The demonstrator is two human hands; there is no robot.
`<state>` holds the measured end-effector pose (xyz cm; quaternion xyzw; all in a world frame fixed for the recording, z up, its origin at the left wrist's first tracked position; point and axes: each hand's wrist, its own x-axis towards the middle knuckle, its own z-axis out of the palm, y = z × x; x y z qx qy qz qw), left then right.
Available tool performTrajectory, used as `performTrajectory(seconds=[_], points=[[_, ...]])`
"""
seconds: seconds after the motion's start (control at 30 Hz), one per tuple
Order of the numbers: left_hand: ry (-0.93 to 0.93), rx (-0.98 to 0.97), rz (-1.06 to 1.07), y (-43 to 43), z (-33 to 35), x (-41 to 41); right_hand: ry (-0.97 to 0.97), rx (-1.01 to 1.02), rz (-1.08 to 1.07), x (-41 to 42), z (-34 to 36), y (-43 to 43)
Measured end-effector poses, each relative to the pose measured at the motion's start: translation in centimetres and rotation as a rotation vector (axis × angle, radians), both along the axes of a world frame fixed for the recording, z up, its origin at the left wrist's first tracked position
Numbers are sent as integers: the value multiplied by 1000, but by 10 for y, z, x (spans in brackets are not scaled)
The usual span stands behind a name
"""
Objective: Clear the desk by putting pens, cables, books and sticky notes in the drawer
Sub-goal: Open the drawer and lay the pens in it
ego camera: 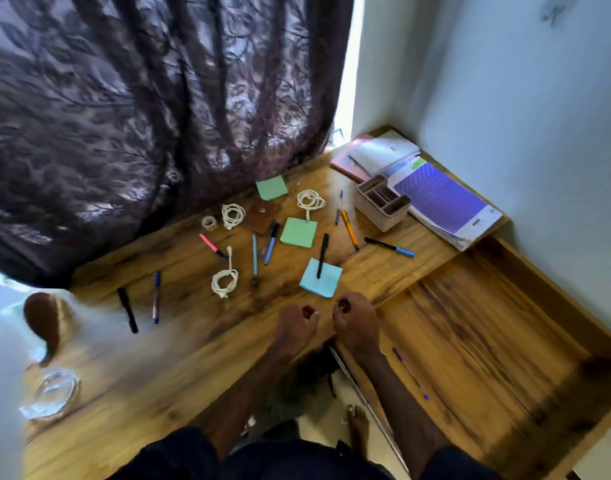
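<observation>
At lower centre, left hand and right hand, curled into fists, gripping nothing. Just above, between both: blue sticky-note pad under black pen, long axis up-frame. Open drawer lower right, nearer right hand.

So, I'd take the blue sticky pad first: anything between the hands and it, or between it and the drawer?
Only bare desk separates the left hand and right hand from the blue sticky pad. A black pen lies on the pad, though. Toward the open drawer, nothing visible blocks it.
</observation>
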<state>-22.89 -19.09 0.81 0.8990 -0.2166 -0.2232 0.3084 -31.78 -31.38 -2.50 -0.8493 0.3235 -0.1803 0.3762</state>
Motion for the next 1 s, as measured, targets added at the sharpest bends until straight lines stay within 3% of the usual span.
performTrajectory(seconds=[0.33,0.5,0.73,1.0], points=[[28,5,281,123,-16,122,233,48,212,134,2,88],[53,46,384,156,-26,156,337,122,176,174,1,101],[117,-27,458,167,-36,189,384,40,128,233,17,81],[67,-10,367,119,-18,215,503,66,30,292,8,45]])
